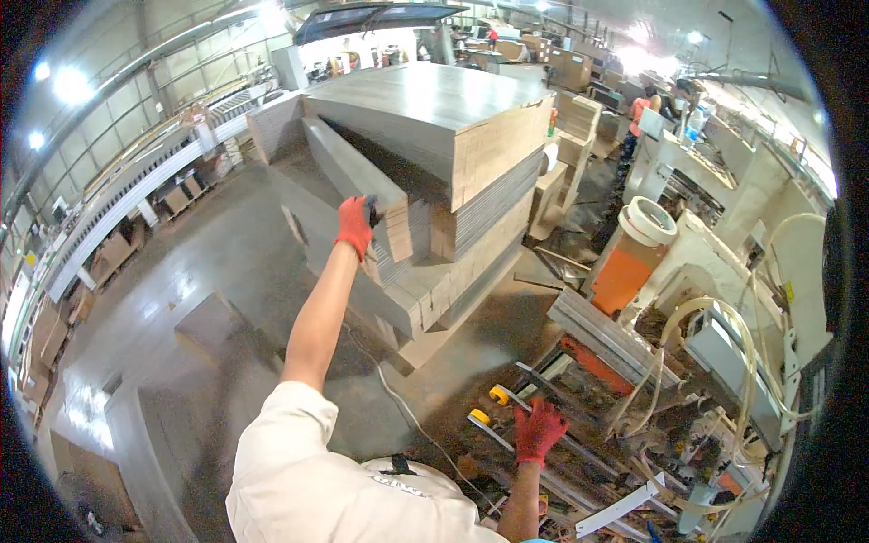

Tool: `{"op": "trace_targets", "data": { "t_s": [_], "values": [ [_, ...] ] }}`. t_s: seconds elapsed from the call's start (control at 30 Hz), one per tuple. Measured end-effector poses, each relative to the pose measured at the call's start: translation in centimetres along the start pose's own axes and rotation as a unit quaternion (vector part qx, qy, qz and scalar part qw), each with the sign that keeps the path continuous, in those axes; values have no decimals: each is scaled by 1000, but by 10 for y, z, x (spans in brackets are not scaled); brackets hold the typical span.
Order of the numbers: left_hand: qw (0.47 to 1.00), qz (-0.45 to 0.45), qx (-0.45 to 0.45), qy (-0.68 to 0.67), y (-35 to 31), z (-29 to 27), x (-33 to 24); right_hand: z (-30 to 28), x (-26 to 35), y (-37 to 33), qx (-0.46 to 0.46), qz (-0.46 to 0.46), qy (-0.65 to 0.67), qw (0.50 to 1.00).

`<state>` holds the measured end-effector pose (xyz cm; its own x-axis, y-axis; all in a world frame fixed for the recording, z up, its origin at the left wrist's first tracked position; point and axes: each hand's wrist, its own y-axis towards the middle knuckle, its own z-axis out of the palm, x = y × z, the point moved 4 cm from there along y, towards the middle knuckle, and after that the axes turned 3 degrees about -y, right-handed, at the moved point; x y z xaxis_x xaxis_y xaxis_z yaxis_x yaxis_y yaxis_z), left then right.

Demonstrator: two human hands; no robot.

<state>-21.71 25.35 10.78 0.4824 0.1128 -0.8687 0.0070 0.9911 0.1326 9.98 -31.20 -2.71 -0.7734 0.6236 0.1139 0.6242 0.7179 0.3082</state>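
My left hand point(355, 226), in a red glove, reaches far forward to the near end of a narrow stack of grey boards point(395, 226). Its fingers are curled, and a dark patch shows at their tips; what they grip, if anything, I cannot make out. Behind and to the right rises a tall pile of wide grey panels point(425, 95) with a brown sheet point(502, 149) against its side. Low at the right, my right hand point(540, 430), also red-gloved, is over the metal rails point(579, 450) of a machine, fingers spread and holding nothing visible.
Yellow rollers point(480, 416) sit on the rails. An orange machine part with a white round top point(650, 220) and a looped pale hose point(747, 362) are at the right. A cable point(398, 398) crosses the floor. People point(643, 118) stand far right; a long conveyor point(136, 217) runs along the left.
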Motion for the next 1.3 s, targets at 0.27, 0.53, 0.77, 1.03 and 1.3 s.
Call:
{"op": "trace_targets", "data": {
  "t_s": [0.27, 0.53, 0.77, 1.03, 1.3],
  "values": [
    [960, -142, 127, -206, -273, 118, -65, -14, 3, 1, 25, 0, 44, 999],
    [914, -215, 190, -285, -275, 98, -18, -29, -5, 3, 30, 19, 186, 982],
    [979, -96, 177, -22, -334, 80, -4, -110, -23, 0, -115, 116, 573, 803],
    [665, 373, 484, 430, -341, 71, 24, -147, 36, -74, -447, 280, 684, 504],
    [522, 233, 613, 545, -352, 121, 90, -50, -54, -100, -297, 364, 680, 562]
  ]
}}
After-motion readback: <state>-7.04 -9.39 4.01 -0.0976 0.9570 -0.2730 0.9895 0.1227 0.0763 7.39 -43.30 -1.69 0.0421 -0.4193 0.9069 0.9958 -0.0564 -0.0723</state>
